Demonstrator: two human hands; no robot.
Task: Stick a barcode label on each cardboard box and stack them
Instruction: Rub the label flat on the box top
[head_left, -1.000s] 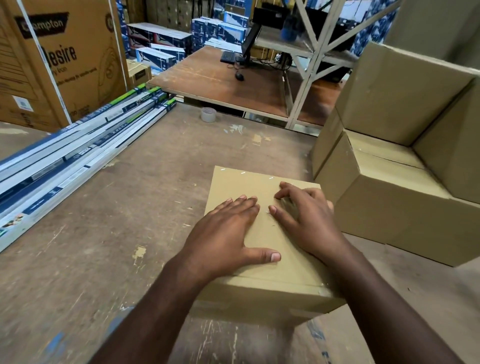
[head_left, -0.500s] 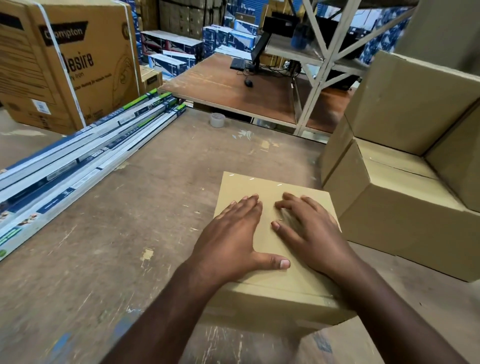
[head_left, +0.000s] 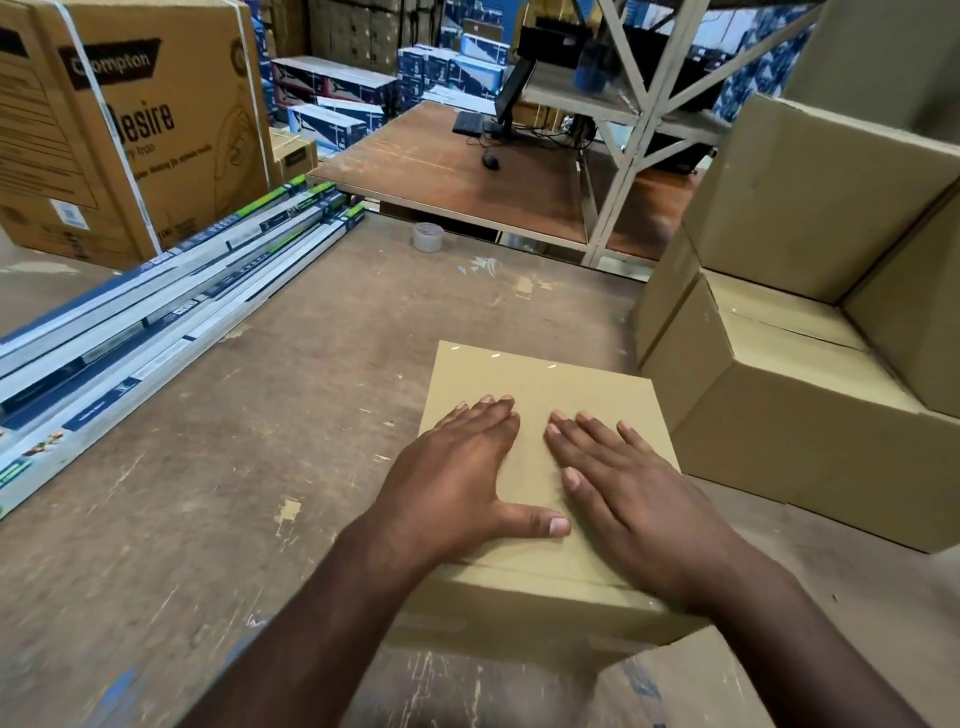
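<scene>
Hands lie flat on a cardboard box (head_left: 540, 384) near the front of a worn wooden table (head_left: 234, 467). Left hand (head_left: 457, 467) and right hand (head_left: 628, 488) rest side by side on its top, fingers straight and spread, gripping nothing, thumbs close together. No label can be made out on the box. Just to its right stands a stack of plain cardboard boxes (head_left: 789, 415). Long narrow cartons (head_left: 156, 312) lie along the table's left side, and a tape roll (head_left: 427, 236) sits at the far edge.
</scene>
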